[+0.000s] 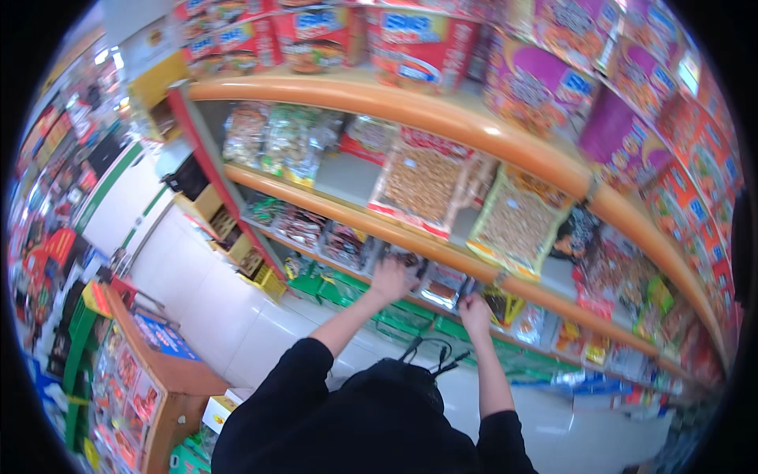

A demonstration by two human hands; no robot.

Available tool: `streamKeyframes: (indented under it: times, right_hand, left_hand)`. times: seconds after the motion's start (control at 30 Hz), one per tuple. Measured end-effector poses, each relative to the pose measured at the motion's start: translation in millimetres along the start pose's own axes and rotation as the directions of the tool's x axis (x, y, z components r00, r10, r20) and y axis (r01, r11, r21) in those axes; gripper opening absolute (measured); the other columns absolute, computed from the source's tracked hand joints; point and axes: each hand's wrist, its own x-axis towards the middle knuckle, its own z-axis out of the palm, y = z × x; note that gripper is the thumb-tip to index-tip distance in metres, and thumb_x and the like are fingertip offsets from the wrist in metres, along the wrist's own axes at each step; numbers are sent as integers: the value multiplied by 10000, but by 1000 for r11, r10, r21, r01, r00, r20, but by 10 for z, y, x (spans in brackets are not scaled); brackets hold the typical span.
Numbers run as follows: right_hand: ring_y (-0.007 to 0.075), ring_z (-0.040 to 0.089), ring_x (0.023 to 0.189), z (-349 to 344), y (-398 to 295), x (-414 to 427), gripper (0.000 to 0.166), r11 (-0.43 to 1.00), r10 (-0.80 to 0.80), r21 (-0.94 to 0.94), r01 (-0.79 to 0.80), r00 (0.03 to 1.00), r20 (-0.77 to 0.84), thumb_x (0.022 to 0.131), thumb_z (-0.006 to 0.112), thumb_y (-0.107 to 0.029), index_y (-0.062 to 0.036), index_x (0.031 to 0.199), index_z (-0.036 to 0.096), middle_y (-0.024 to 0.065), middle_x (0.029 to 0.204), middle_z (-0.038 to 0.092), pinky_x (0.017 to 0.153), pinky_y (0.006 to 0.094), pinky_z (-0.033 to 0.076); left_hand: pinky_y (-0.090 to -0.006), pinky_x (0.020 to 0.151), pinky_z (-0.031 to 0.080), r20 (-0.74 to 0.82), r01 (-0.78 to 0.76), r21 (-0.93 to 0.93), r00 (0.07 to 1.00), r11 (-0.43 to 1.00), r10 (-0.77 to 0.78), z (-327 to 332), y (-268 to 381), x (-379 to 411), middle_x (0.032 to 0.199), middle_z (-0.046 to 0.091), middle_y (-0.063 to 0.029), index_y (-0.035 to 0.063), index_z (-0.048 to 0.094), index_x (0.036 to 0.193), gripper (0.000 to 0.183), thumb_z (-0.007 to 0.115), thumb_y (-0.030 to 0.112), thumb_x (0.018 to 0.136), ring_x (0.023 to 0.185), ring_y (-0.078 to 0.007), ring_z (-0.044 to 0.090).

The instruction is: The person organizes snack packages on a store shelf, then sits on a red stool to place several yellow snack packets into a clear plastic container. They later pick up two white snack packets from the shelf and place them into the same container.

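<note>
My left hand reaches to a bin on the lower shelf, its fingers at dark packaged snacks; whether it grips one cannot be told. My right hand is at the same shelf's front edge, fingers curled near a dark bin wall; what they hold is hidden. Between the hands lies a clear pack with reddish-brown contents. Dark red packets fill the bin left of my left hand. Right of my right hand is a yellow-and-black packet.
An orange shelf rail runs above both hands, with a large bag of nuts behind it. Instant noodle tubs stand on top. Green crates sit below. A wooden display stand is at left.
</note>
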Motion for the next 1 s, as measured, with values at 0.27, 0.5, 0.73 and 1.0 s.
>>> streamKeyframes:
  times: [0.27, 0.5, 0.73, 1.0]
  right_hand:
    - [376, 588, 662, -78, -50, -2, 259, 998, -61, 36, 57, 992, 106, 789, 664, -230, 0, 754, 552, 188, 679, 587, 615, 450, 448]
    - [353, 645, 738, 116, 255, 88, 208, 988, -132, -48, 144, 972, 192, 788, 697, -292, -90, 829, 669, 177, 801, 670, 684, 449, 501]
    - [372, 637, 787, -170, 151, 12, 177, 996, -64, -43, 76, 970, 233, 805, 644, -238, -66, 843, 665, 179, 833, 671, 705, 448, 491]
    - [387, 635, 790, -172, 238, -16, 156, 997, -75, -22, 81, 975, 208, 805, 623, -245, -101, 846, 669, 188, 841, 669, 704, 469, 493]
  left_hand:
    - [-537, 1081, 227, -55, -83, 56, 995, 995, 86, -216, -240, -817, 1316, 471, -222, -2, 495, 1267, 638, 525, 498, 871, 1275, -334, 403]
    - [-493, 1112, 230, 123, -79, -110, 988, 991, 92, -161, -319, -958, 1507, 246, -142, 46, 279, 1432, 768, 554, 480, 861, 1400, -293, 225]
    - [-526, 1112, 200, 212, -12, -147, 976, 989, 44, -334, -244, -1000, 1523, 218, -116, 54, 231, 1457, 766, 491, 503, 893, 1404, -307, 200]
    - [-530, 1112, 186, 228, -28, -121, 972, 992, 55, -369, -109, -970, 1505, 208, -191, 77, 258, 1450, 753, 485, 523, 889, 1404, -338, 184]
